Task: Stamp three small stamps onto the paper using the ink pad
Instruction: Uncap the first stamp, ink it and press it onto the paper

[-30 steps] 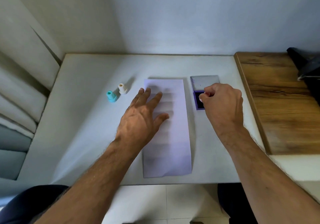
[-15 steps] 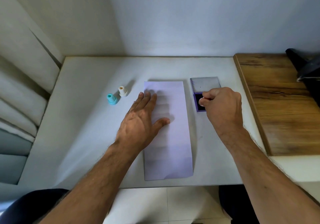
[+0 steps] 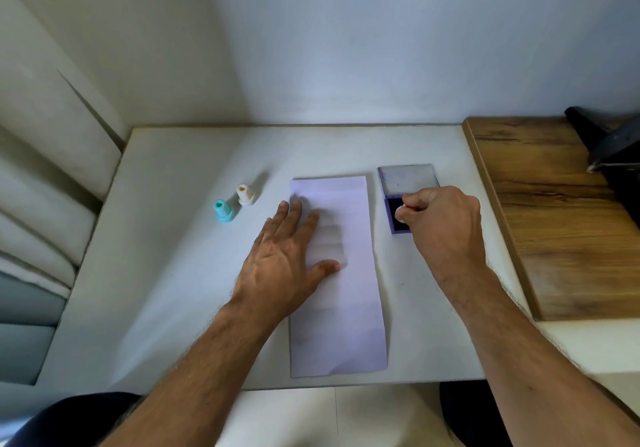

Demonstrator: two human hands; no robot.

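Observation:
A long strip of pale paper (image 3: 346, 308) lies on the white table (image 3: 180, 245). My left hand (image 3: 284, 259) rests flat on the paper's left edge, fingers spread. To the paper's right sits the open purple ink pad (image 3: 393, 212) with its lid (image 3: 408, 179) folded back. My right hand (image 3: 440, 221) is closed over the dark pad, pinching a small stamp that is almost wholly hidden by the fingers. A teal stamp (image 3: 223, 211) and a cream stamp (image 3: 246, 195) stand upright on the table left of the paper.
A wooden board (image 3: 554, 211) adjoins the table on the right, with a dark object (image 3: 613, 148) at its far end. Walls close the back and left. Cushions (image 3: 38, 232) lie at the left. The table's front edge is close to my body.
My right hand has shifted slightly nearer over the ink pad. My left hand stays flat on the paper. The camera has tilted a little.

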